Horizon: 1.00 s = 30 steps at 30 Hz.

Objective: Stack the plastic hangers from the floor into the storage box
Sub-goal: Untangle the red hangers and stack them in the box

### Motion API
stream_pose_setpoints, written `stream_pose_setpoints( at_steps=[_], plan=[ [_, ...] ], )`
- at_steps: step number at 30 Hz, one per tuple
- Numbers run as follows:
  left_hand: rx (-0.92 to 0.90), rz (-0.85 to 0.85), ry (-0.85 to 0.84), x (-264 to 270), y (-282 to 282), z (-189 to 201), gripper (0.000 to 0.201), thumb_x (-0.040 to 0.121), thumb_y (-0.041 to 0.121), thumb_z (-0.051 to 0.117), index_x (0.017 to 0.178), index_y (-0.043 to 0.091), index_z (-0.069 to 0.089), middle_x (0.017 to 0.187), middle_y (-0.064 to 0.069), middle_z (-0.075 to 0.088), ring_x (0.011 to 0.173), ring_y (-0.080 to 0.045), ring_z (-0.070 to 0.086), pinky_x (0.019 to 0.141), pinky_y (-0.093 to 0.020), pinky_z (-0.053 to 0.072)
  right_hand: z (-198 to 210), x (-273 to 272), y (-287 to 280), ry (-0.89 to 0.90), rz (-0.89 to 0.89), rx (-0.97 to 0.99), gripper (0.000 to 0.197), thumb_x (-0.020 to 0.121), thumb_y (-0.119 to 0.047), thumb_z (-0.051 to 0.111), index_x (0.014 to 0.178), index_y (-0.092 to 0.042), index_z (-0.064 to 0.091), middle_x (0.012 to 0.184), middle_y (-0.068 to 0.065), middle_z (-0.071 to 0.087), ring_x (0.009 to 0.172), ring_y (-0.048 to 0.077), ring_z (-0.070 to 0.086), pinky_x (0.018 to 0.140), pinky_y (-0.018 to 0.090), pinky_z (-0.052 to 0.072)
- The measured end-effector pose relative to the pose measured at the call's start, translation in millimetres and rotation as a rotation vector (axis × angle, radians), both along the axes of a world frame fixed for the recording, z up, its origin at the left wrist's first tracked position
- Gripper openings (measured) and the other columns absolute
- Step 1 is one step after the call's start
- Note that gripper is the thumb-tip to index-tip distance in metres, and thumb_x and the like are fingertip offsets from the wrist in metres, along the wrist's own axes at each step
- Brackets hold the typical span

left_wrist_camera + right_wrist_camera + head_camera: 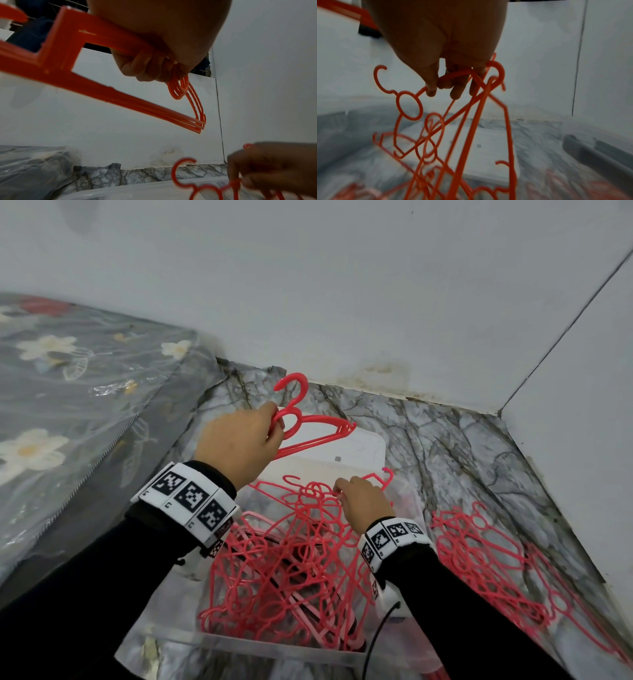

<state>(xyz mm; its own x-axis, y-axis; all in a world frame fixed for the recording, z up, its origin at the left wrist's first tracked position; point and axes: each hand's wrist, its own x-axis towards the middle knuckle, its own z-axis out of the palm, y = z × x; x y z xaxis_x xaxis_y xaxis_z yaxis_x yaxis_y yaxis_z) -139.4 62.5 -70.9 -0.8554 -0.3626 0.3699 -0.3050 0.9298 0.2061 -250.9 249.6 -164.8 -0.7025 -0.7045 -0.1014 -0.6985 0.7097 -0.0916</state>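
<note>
My left hand (274,422) grips a neat bunch of three red plastic hangers (310,428) by their necks, held up over the far end of the box; the curled fingers (145,66) and the hangers (120,94) also show in the left wrist view. My right hand (339,491) pinches a tangle of thin red hangers (301,546) and holds it above the clear storage box (274,648), which has more hangers inside. In the right wrist view its fingers (431,89) are hooked through that dangling tangle (453,128).
More red hangers (479,559) lie on the marble-pattern floor (445,440) to the right of the box. A white lid (346,451) lies behind it. Flower-print bedding in clear plastic (68,388) fills the left. White walls close in behind and at the right.
</note>
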Motion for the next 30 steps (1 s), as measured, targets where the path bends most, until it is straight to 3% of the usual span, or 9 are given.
stream_pose_setpoints(
  at_steps=[4,6,11,15,20,24,26,27,30],
  plan=[
    [0.013,0.028,0.042,1,1,2,0.023,0.099,0.035,0.038,0.082,0.019,0.038,0.064,0.001,0.049,0.050,-0.024,0.040,0.046,-0.030,0.021,35,-6,-1,-0.090,-0.098,-0.273,0.024,0.095,-0.009,0.042,0.108,-0.012,0.062,0.107,0.012,0.058,0.099,0.030,0.056,0.083,0.037,0.045],
    [0.022,0.014,0.089,3,1,6,0.021,0.099,0.034,0.039,0.086,0.017,0.042,0.070,-0.006,0.056,0.057,-0.033,0.051,0.049,-0.031,0.023,51,-7,3,-0.114,-0.118,-0.325,0.022,0.094,-0.008,0.043,0.102,-0.011,0.063,0.105,0.010,0.062,0.097,0.028,0.057,0.081,0.035,0.045],
    [0.033,0.014,0.211,8,-1,13,0.024,0.100,0.036,0.040,0.098,0.013,0.049,0.081,-0.012,0.064,0.071,-0.038,0.060,0.054,-0.032,0.027,81,-2,18,-0.207,-0.147,-0.533,0.018,0.094,-0.007,0.045,0.089,-0.016,0.060,0.067,-0.012,0.053,0.057,0.003,0.046,0.050,0.013,0.031],
    [0.009,0.002,0.242,8,-1,15,0.028,0.100,0.036,0.040,0.104,0.011,0.050,0.083,-0.012,0.064,0.071,-0.038,0.060,0.054,-0.033,0.031,97,8,26,-0.266,-0.141,-0.747,0.022,0.090,-0.001,0.045,0.083,-0.016,0.058,0.077,-0.011,0.061,0.066,0.001,0.052,0.060,0.017,0.040],
    [0.087,-0.061,0.164,6,-3,8,0.031,0.098,0.043,0.038,0.096,0.014,0.049,0.084,-0.010,0.063,0.076,-0.037,0.060,0.055,-0.035,0.033,84,15,35,-0.230,0.001,-0.394,0.020,0.093,-0.007,0.048,0.091,-0.020,0.063,0.085,-0.009,0.071,0.087,0.008,0.062,0.073,0.025,0.046],
    [0.203,-0.251,0.034,5,3,3,0.039,0.095,0.056,0.030,0.092,0.020,0.045,0.076,0.000,0.056,0.071,-0.025,0.055,0.057,-0.036,0.034,77,12,37,-0.259,0.065,-0.360,0.018,0.094,-0.008,0.049,0.095,-0.018,0.064,0.092,-0.007,0.072,0.088,0.005,0.060,0.071,0.021,0.041],
    [0.221,-0.320,-0.008,7,8,2,0.041,0.090,0.070,0.021,0.089,0.032,0.037,0.071,0.009,0.047,0.064,-0.010,0.049,0.056,-0.031,0.032,79,10,38,-0.287,0.065,-0.403,0.017,0.094,-0.009,0.050,0.093,-0.019,0.064,0.091,-0.007,0.071,0.088,0.006,0.061,0.075,0.024,0.045],
    [0.227,-0.339,-0.027,8,10,2,0.045,0.085,0.077,0.017,0.090,0.036,0.035,0.070,0.013,0.044,0.062,-0.003,0.045,0.056,-0.027,0.031,81,9,38,-0.297,0.062,-0.424,0.017,0.094,-0.009,0.051,0.092,-0.019,0.064,0.090,-0.007,0.070,0.088,0.006,0.061,0.078,0.025,0.047],
    [0.202,-0.372,-0.091,7,13,0,0.083,0.062,0.094,0.005,0.099,0.030,0.043,0.071,0.014,0.047,0.065,-0.005,0.045,0.060,-0.031,0.032,84,7,37,-0.322,0.052,-0.493,0.016,0.094,-0.006,0.051,0.095,-0.015,0.065,0.088,-0.008,0.067,0.084,0.001,0.061,0.078,0.018,0.046]
  ],
)
